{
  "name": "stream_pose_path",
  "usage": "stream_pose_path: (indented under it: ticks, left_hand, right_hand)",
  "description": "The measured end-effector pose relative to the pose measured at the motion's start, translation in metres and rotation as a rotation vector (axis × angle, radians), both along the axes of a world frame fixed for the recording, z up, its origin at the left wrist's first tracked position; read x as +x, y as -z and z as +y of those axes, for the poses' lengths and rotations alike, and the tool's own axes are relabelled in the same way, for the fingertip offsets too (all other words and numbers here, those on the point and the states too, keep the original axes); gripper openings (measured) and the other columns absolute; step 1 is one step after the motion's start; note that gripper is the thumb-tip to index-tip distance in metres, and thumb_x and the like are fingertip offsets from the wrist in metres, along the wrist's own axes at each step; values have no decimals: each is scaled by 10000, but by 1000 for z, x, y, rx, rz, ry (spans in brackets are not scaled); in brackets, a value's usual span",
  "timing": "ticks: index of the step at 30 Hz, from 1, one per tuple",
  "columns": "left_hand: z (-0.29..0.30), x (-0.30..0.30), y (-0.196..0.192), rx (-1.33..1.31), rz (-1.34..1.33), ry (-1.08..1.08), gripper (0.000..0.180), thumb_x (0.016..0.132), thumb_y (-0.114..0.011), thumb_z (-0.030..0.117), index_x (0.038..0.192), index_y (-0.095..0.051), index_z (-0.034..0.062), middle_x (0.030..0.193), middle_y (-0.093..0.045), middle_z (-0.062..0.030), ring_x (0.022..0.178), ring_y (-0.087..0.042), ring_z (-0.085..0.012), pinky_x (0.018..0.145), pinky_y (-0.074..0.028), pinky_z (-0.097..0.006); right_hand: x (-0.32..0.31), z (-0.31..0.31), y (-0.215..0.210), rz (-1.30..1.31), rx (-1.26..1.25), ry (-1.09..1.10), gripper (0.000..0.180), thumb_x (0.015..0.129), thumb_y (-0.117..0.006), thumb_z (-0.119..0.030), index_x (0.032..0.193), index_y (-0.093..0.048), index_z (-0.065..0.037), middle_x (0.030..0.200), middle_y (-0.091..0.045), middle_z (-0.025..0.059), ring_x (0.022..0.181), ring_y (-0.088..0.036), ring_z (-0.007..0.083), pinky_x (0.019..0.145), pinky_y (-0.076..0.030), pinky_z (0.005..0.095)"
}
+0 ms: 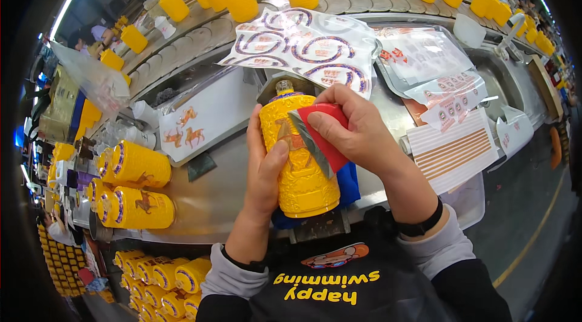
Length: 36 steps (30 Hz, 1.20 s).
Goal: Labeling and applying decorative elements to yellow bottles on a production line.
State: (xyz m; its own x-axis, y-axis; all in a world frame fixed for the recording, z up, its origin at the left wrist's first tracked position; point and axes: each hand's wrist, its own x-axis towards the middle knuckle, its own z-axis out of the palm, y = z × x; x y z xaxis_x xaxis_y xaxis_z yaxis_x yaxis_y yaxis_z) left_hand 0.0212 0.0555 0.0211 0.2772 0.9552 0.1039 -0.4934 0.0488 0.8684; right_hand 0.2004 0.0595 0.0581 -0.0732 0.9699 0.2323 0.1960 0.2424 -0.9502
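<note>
A yellow embossed bottle point(306, 185) with a clear neck stands tilted in front of me, a brown horse decal on its face. My left hand point(264, 167) is closed round its left side, thumb resting beside the horse. In my right hand point(364, 131), pinched between thumb and fingers, is a flat red-and-dark-grey scraper point(314, 147). Its grey edge lies against the bottle's right side, by the decal, and covers part of it. Beneath and behind the bottle shows a blue cloth point(348, 182).
A tray with a horse decal sheet point(209, 113) lies left, near a dark green square point(201, 166). Decorated yellow bottles point(142, 208) lie farther left. Patterned decal sheets point(321, 49) lie beyond; a striped sheet point(451, 152) and a sink point(503, 79) are right. A conveyor point(357, 0) carries yellow bottles.
</note>
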Motion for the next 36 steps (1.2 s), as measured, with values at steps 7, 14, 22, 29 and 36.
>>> stream_pose_path:
  ticks: [7, 14, 22, 29, 36]
  left_hand:
    - [0, -3, 2, 17, 8, 22, 793, 952, -554, 205, 1547, -54, 47, 1448, -370, -186, 1308, -449, -276, 1081, -394, -398]
    - [-5, -6, 4, 41, -57, -19, 589, 1053, -360, 289, 1533, -140, 28, 1477, -381, -173, 1334, -453, -291, 1110, -379, -429]
    - [-4, -7, 10, 11, -235, 58, 582, 1072, -318, 364, 1525, -159, 34, 1477, -380, -184, 1345, -444, -300, 1114, -377, -442]
    - [0, -11, 21, 57, -136, -7, 587, 1067, -345, 371, 1515, -186, 27, 1466, -392, -183, 1330, -452, -284, 1115, -368, -423]
    - [-1, -6, 21, 92, -73, -45, 586, 1057, -394, 365, 1497, -205, 26, 1431, -418, -178, 1287, -497, -270, 1057, -439, -394]
  right_hand:
    - [12, -14, 12, -99, 160, 297, 171, 907, -698, -117, 1028, -617, -26, 855, -642, 43, 746, -583, 82, 670, -492, 248]
    - [-9, -23, -40, -496, 428, -254, 116, 796, -718, -91, 900, -667, -76, 811, -599, 111, 770, -608, 297, 682, -469, 386]
    - [-29, 24, -55, -598, 246, -59, 116, 849, -705, -105, 898, -654, -14, 821, -636, 150, 756, -666, 285, 644, -522, 359]
    - [-26, -37, -47, -536, 501, -421, 158, 769, -775, -164, 875, -680, -97, 818, -584, 85, 773, -621, 246, 668, -452, 354]
    - [10, -54, -15, -187, 61, 249, 153, 922, -667, -132, 1012, -648, -10, 848, -652, 16, 739, -566, 57, 657, -466, 208]
